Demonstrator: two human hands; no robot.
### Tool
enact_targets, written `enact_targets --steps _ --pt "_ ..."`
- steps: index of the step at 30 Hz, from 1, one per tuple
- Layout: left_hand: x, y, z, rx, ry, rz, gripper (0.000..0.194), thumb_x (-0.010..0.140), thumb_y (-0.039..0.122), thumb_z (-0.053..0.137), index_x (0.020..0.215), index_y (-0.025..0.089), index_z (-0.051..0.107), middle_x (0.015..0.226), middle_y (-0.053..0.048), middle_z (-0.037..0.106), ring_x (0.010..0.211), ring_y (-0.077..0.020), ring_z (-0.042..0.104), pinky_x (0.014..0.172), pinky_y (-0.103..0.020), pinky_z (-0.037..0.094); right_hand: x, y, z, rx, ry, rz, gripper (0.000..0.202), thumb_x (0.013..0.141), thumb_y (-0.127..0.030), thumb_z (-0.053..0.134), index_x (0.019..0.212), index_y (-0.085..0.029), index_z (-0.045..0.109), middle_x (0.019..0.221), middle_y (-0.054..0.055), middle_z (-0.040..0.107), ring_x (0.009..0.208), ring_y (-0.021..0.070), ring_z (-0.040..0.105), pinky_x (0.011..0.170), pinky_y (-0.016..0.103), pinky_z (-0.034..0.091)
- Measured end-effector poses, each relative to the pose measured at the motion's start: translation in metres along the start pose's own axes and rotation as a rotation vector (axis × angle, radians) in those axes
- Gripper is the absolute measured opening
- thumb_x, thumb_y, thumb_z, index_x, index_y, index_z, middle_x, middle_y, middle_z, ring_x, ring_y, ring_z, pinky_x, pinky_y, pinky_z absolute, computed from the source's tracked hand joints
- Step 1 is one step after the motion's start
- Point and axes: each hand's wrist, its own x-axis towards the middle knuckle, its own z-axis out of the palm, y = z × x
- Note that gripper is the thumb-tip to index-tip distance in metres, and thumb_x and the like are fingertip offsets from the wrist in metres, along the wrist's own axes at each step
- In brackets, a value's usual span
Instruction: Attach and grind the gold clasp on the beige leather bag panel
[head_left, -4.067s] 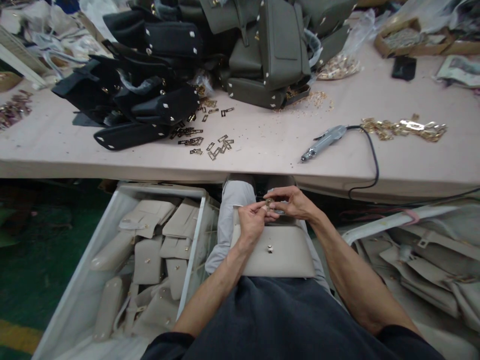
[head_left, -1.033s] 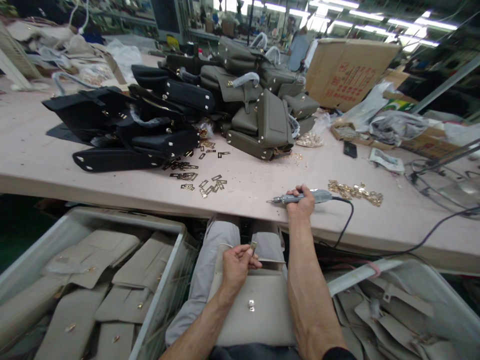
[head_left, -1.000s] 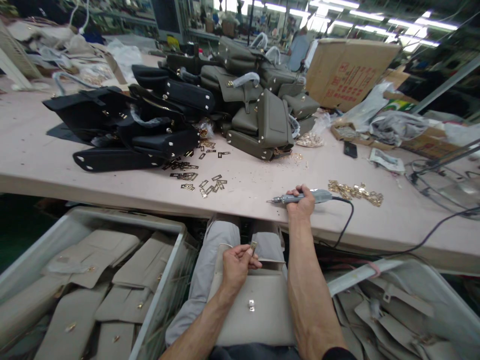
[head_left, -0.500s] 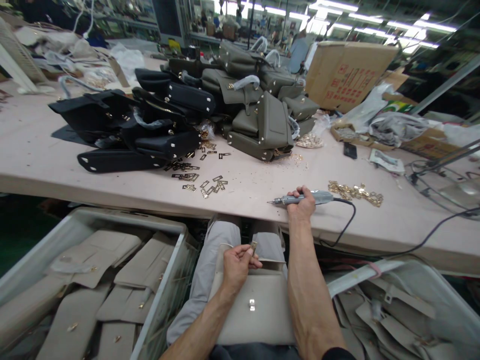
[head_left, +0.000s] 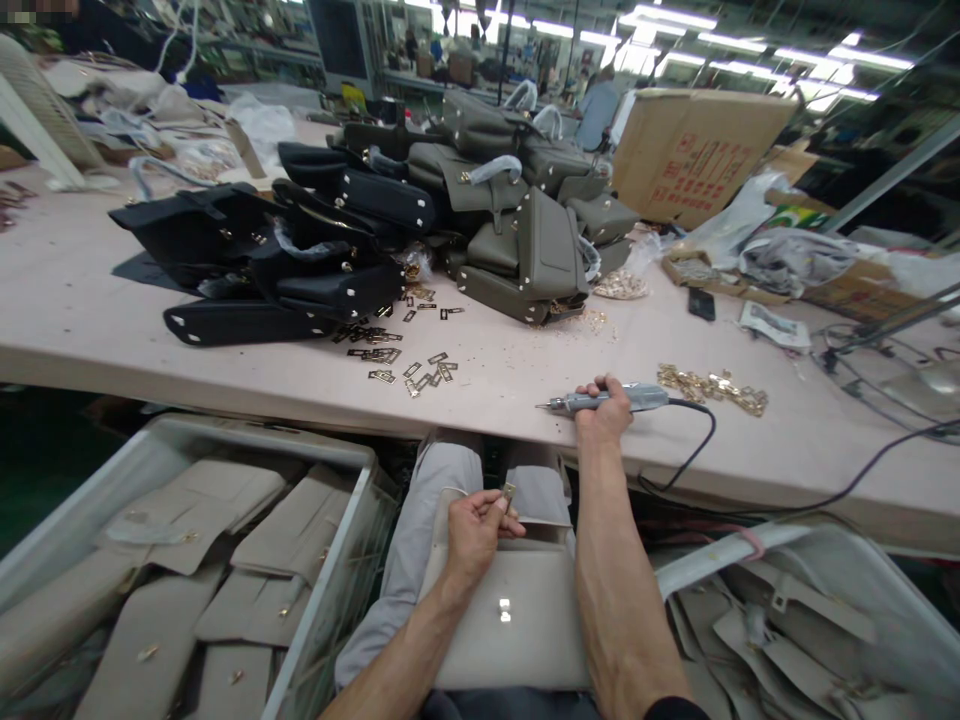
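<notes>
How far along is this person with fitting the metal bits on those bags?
Done, apparently: black bags and olive bags piled on the table. In hand: left hand pinches a small metal fitting over a beige bag; right hand grips the electric screwdriver. Left: beige pieces in the bin.

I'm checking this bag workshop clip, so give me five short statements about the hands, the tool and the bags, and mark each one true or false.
1. The right hand grips the corded grey tool on the table. True.
2. The left hand is empty. False: it pinches a small metal piece between its fingertips.
3. A beige bag lies on the person's lap. True.
4. The black bags are stacked in the bin on the left. False: they are piled on the table; the bin holds beige bags.
5. Loose gold fittings lie on the table just beyond the tool. True.
</notes>
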Motion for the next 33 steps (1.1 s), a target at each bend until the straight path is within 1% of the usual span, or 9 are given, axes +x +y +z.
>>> enact_targets --steps 5,10,18,23,28,33 --pt "0.0004 0.0001 0.0002 0.002 0.003 -0.001 0.050 0.075 0.051 0.082 0.095 0.007 0.067 0.073 -0.013 0.074 0.056 -0.0253 0.072 0.051 -0.029 0.061 -0.0021 -0.0011 0.0011 0.013 0.004 0.002 0.021 0.081 -0.013 0.067 0.082 -0.019 0.047 0.078 -0.005 0.054 0.052 0.0084 0.047 0.050 0.021 0.052" --pt "0.0010 -0.0001 0.0010 0.006 0.006 -0.002 0.050 0.075 0.049 0.081 0.097 0.007 0.066 0.074 -0.014 0.074 0.056 -0.0256 0.073 0.053 -0.031 0.062 -0.0034 -0.0014 0.0007 0.034 -0.004 0.008 0.022 0.079 -0.013 0.070 0.083 -0.019 0.049 0.079 -0.005 0.055 0.052 0.0085 0.047 0.050 0.022 0.052" --pt "0.0012 -0.0037 0.0014 0.001 0.001 -0.001 0.051 0.074 0.050 0.081 0.096 0.006 0.067 0.072 -0.014 0.074 0.056 -0.0254 0.072 0.052 -0.030 0.061 -0.0037 0.0007 0.0001 0.049 -0.026 0.014 0.020 0.082 -0.013 0.070 0.085 -0.018 0.051 0.081 -0.004 0.056 0.053 0.0085 0.047 0.050 0.022 0.053" --pt "0.0024 -0.0045 0.0004 -0.002 0.006 0.008 0.053 0.074 0.052 0.083 0.096 0.007 0.068 0.073 -0.014 0.074 0.056 -0.0257 0.072 0.051 -0.029 0.060 0.0005 -0.0004 -0.0023 0.057 -0.044 0.016 0.022 0.080 -0.013 0.070 0.085 -0.019 0.049 0.080 -0.005 0.054 0.052 0.0082 0.047 0.050 0.021 0.052" --pt "0.0027 -0.0045 -0.0008 0.021 -0.005 0.014 0.055 0.075 0.057 0.084 0.093 0.007 0.070 0.073 -0.014 0.074 0.057 -0.0257 0.073 0.052 -0.030 0.061 0.0008 0.0014 -0.0027 0.036 -0.024 -0.020 0.020 0.080 -0.013 0.070 0.082 -0.019 0.050 0.079 -0.005 0.055 0.052 0.0086 0.047 0.050 0.022 0.053" --pt "0.0014 -0.0044 -0.0014 0.002 0.004 0.013 0.055 0.073 0.057 0.085 0.093 0.008 0.069 0.073 -0.013 0.074 0.056 -0.0258 0.072 0.051 -0.030 0.061 -0.0019 0.0018 -0.0030 0.022 -0.010 -0.071 0.021 0.078 -0.013 0.071 0.080 -0.018 0.051 0.080 -0.004 0.055 0.052 0.0087 0.048 0.051 0.022 0.054"
